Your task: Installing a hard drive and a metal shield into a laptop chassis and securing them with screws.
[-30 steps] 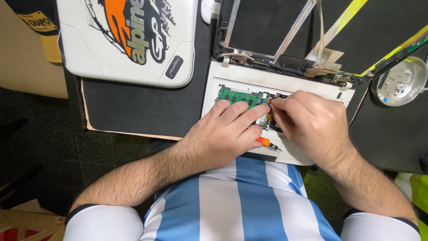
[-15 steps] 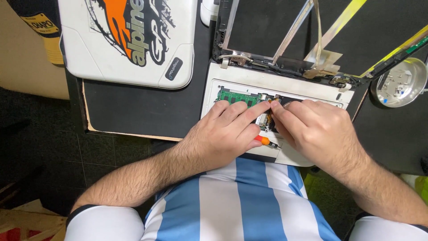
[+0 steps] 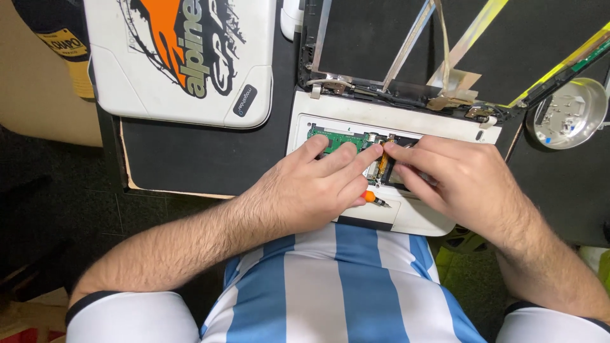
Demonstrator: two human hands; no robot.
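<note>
A white opened-up laptop base (image 3: 356, 117) lies in front of me with a green circuit board (image 3: 332, 136) exposed. My left hand (image 3: 311, 190) rests on it, index and middle fingers stretched onto the board. An orange-handled screwdriver (image 3: 370, 197) pokes out from under its lower fingers. My right hand (image 3: 470, 184) comes in from the right, its fingertips pinched at a small orange flat cable (image 3: 383, 164) beside the board. Both index fingertips meet there. The palms hide the lower half of the base.
The laptop's stripped screen frame (image 3: 381, 44), with loose strips and cables, stands open behind the base. A white case with orange and black graphics (image 3: 184, 57) lies at the back left on a black mat (image 3: 190, 159). A round metal dish (image 3: 565, 114) with small parts sits at the right.
My right fingertips have moved slightly left along the board's edge and now meet my left index finger. The left hand and the screwdriver have barely moved.
</note>
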